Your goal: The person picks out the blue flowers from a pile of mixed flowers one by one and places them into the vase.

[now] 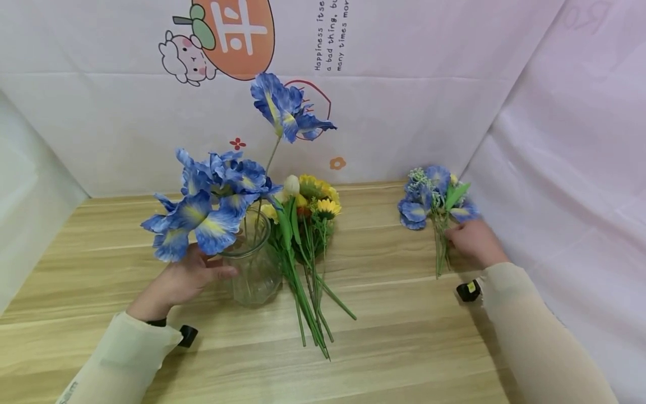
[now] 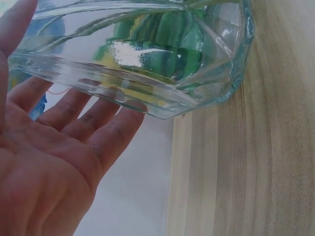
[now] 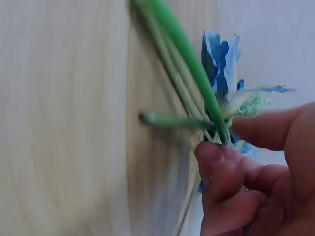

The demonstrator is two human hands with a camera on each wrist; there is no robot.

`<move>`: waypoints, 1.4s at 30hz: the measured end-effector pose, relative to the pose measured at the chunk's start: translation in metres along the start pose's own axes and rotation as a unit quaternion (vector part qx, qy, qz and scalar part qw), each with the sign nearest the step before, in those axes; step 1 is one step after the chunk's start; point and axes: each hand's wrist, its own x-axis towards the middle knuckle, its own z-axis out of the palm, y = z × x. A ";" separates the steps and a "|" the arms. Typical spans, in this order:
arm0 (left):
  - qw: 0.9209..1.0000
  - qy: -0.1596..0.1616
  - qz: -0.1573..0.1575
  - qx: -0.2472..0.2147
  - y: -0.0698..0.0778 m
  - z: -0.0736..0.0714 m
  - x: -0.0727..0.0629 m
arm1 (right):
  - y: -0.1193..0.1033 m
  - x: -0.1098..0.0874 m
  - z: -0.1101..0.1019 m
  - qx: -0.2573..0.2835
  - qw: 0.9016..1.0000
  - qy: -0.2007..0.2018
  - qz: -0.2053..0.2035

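A clear glass vase (image 1: 256,280) stands left of centre, holding several blue irises (image 1: 194,216) with yellow throats; one tall iris (image 1: 282,106) rises above the others. My left hand (image 1: 184,278) holds the vase's left side, thumb toward the front, and its fingers (image 2: 120,130) lie along the glass in the left wrist view. At the right, a small bunch of blue irises (image 1: 415,213) with pale green sprigs and a leaf lies on the table. My right hand (image 1: 476,241) pinches green stems (image 3: 211,101) of this bunch between thumb and fingers.
Right beside the vase lies a bunch of yellow flowers (image 1: 328,209) with a white tulip (image 1: 291,185), its long green stems pointing toward me. The wooden table (image 1: 393,348) ends at a printed white cloth (image 1: 404,123) behind; white cloth also hangs at both sides.
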 end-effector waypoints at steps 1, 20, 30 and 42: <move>1.000 0.000 -0.005 0.005 0.000 0.000 0.000 | 0.001 0.001 0.001 0.001 1.000 0.005 -0.006; 0.999 0.000 -0.020 0.045 0.008 -0.002 -0.007 | -0.048 -0.028 -0.006 0.142 0.983 0.118 0.013; 0.966 0.056 -0.017 0.253 0.023 0.007 -0.023 | -0.111 -0.066 -0.003 0.207 0.957 0.190 -0.076; 0.932 -0.182 0.135 0.283 0.053 0.031 -0.046 | -0.165 -0.109 0.004 0.291 0.895 0.220 -0.259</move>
